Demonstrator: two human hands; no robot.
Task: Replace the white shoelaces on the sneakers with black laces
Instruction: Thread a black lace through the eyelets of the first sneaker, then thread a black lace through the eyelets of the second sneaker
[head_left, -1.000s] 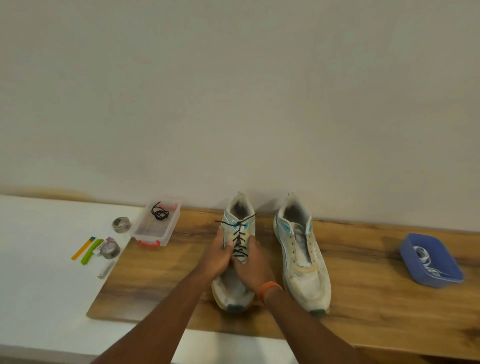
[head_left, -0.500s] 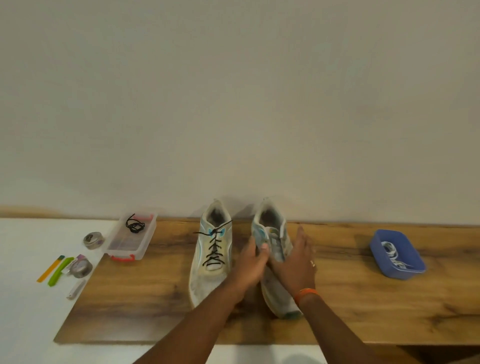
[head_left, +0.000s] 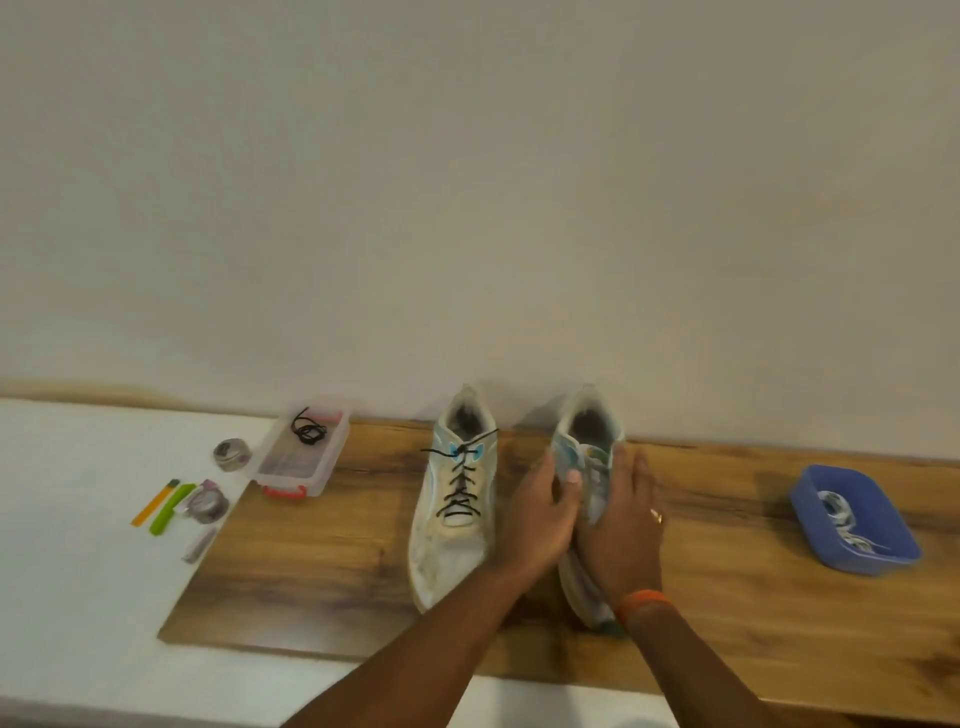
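Both my hands cup the unlaced sneaker (head_left: 589, 457) — left fingers (head_left: 563, 480) and right fingers (head_left: 626, 467) curled round its soft, light sides, best held mid-shoe.

wall (head_left: 467, 182): plain, off-white, evenly lit | wooden board (head_left: 322, 571): laid against the wall | white table (head_left: 78, 597): seen beneath the board

You're at a plain indoor worktable: wooden board (head_left: 322, 582) on white tabletop (head_left: 78, 545), bare wall (head_left: 467, 182) at twelve o'clock
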